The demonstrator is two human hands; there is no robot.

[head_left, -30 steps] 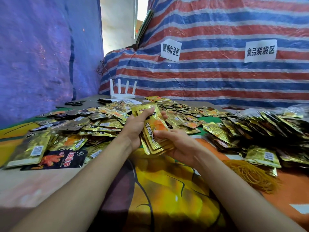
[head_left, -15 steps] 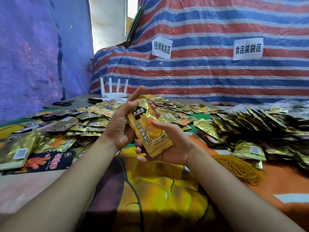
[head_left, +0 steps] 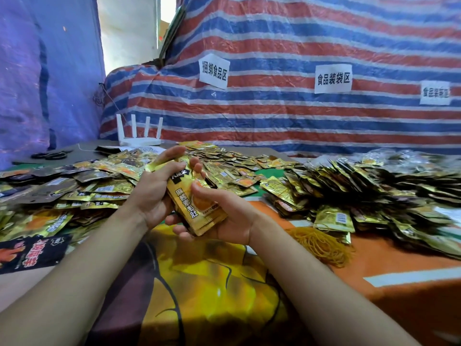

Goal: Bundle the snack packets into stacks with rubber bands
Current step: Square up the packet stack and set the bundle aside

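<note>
A stack of gold snack packets (head_left: pixel 197 208) sits between both hands above the table's middle. My left hand (head_left: pixel 154 193) wraps its left side, thumb across the top packet's black label. My right hand (head_left: pixel 229 216) cradles the stack from below and right, thumb pressing the front. Loose gold packets (head_left: pixel 104 176) cover the table to the left and behind. A heap of bundled packets (head_left: pixel 361 193) lies on the right. A tangle of yellow rubber bands (head_left: pixel 321 245) rests on the orange cloth near my right wrist.
A white router (head_left: pixel 138 136) with antennas stands at the back by the striped tarp wall. Black scissors (head_left: pixel 52 154) lie at the back left. A black and red packet (head_left: pixel 30 253) lies at the near left. The printed cloth (head_left: pixel 199 283) covers the table in front.
The stack has been squared up and tilted more upright between my hands. My left thumb has come over the top packet's label, and my right hand has slid lower under the stack.
</note>
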